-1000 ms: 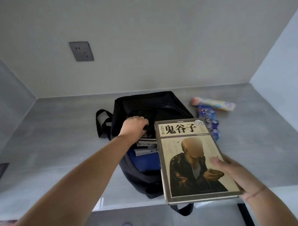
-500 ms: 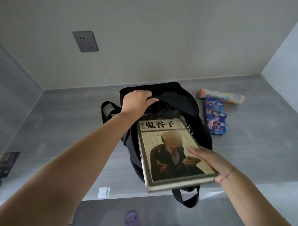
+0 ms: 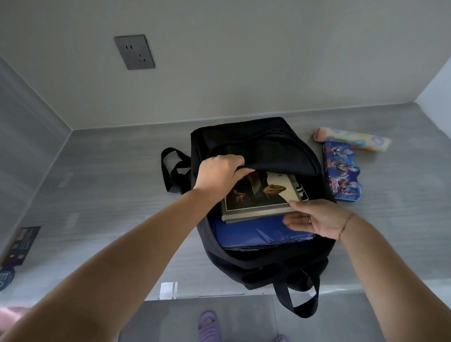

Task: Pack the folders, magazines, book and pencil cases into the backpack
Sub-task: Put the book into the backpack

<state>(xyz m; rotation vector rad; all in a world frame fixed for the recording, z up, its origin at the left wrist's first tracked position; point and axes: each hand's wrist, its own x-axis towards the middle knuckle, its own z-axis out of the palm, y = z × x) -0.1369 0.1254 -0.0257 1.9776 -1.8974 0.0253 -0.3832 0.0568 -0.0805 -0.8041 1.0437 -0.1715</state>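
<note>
A black backpack (image 3: pixel 269 262) lies open on the grey desk. My left hand (image 3: pixel 219 172) grips the upper flap of its opening and holds it up. The book (image 3: pixel 265 195), with a dark portrait on its cover, lies half inside the bag under that flap, on top of a blue folder (image 3: pixel 250 234). My right hand (image 3: pixel 318 219) rests with its fingers apart against the book's near right corner, above the folder. Two pencil cases lie right of the bag: a blue one (image 3: pixel 343 171) and a pastel one (image 3: pixel 352 139).
The desk (image 3: pixel 116 188) sits in an alcove with walls at the back and both sides. A wall socket (image 3: pixel 134 52) is on the back wall. A dark card and a round tag (image 3: pixel 21 247) lie at the desk's left edge. Purple slippers (image 3: pixel 209 331) show on the floor below.
The book has gone from my right hand's grip above the bag into the opening, top edge first. My left hand lifted the flap higher. The right hand has opened against the book's corner.
</note>
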